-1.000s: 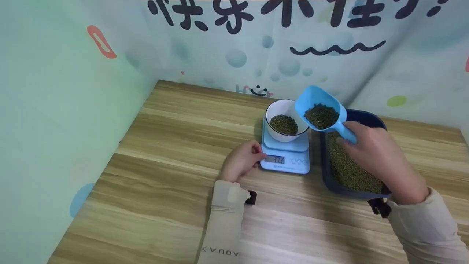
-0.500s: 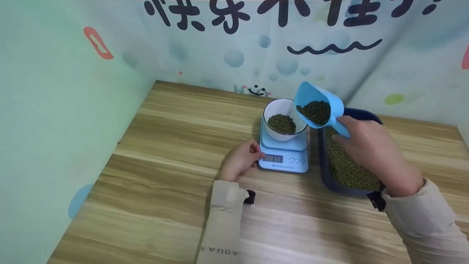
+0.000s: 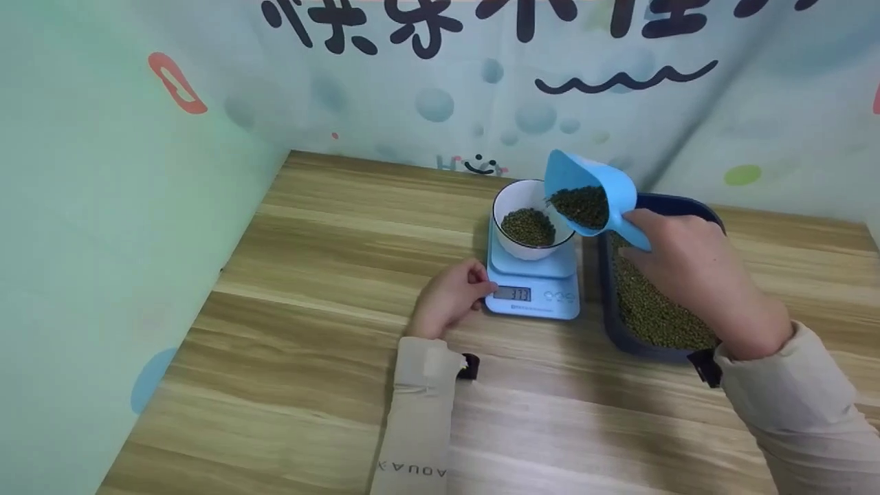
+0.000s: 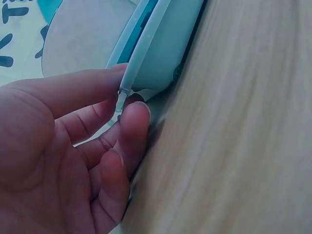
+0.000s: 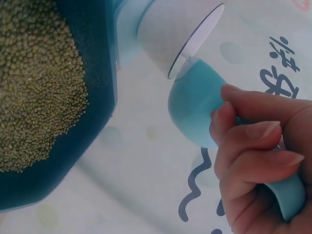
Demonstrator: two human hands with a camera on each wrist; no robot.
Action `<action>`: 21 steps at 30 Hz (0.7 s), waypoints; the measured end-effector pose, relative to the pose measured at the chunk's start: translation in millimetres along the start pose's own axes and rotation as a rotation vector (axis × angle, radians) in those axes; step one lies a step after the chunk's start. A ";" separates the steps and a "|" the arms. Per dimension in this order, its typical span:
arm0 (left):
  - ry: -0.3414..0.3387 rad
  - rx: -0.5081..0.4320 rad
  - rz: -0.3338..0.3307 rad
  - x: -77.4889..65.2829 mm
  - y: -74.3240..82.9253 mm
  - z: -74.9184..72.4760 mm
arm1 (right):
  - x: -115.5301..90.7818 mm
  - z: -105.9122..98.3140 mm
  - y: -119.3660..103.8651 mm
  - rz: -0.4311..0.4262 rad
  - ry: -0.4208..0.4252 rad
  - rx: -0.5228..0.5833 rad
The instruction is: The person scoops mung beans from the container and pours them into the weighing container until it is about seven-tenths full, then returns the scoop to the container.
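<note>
My right hand [image 3: 708,282] grips the handle of a blue scoop [image 3: 621,189], fingers curled round it in the right wrist view. Dark green mung beans [image 3: 583,206] lie in the scoop, which tilts with its lip over the right rim of a white bowl [image 3: 526,250]. A mound of mung beans [image 3: 528,227] sits in that bowl. Under the bowl is a pale blue kitchen scale [image 3: 533,308], its display reading about 373. My left hand [image 3: 450,295] pinches the scale's left front edge, thumb above and fingers below, as the left wrist view [image 4: 73,131] shows.
Right of the scale stands a dark blue bin [image 3: 612,333] holding many more mung beans [image 3: 656,316], partly hidden under my right forearm. The wooden table [image 3: 309,275] meets a printed backdrop [image 3: 385,110] behind and at the left.
The scoop has moved left and tipped further toward the bowl, its beans sliding to the lip. My left hand has stayed at the scale's edge.
</note>
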State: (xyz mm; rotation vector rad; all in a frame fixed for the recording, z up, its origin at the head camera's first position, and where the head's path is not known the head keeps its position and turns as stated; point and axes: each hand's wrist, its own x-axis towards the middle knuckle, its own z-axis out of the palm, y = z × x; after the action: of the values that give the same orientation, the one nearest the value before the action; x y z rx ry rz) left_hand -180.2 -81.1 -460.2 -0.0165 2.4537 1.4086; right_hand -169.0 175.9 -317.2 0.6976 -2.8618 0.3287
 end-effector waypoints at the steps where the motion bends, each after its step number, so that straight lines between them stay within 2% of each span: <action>1: 0.002 -0.004 0.001 0.0 0.0 -0.4 | 0.5 -0.1 -0.3 -0.007 0.004 -0.002; 15: -0.002 -0.066 -0.016 -0.9 0.0 -1.4 | 4.7 0.6 -3.8 -0.010 -0.006 -0.017; 21: 0.000 -0.059 -0.012 0.2 0.3 0.9 | 4.6 -0.3 -6.0 -0.019 0.008 -0.031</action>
State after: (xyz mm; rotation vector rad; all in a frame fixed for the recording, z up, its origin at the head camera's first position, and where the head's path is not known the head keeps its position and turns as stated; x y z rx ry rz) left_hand -180.2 -80.2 -460.4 -0.0443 2.4074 1.4750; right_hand -170.1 168.8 -314.8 0.7154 -2.8447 0.2839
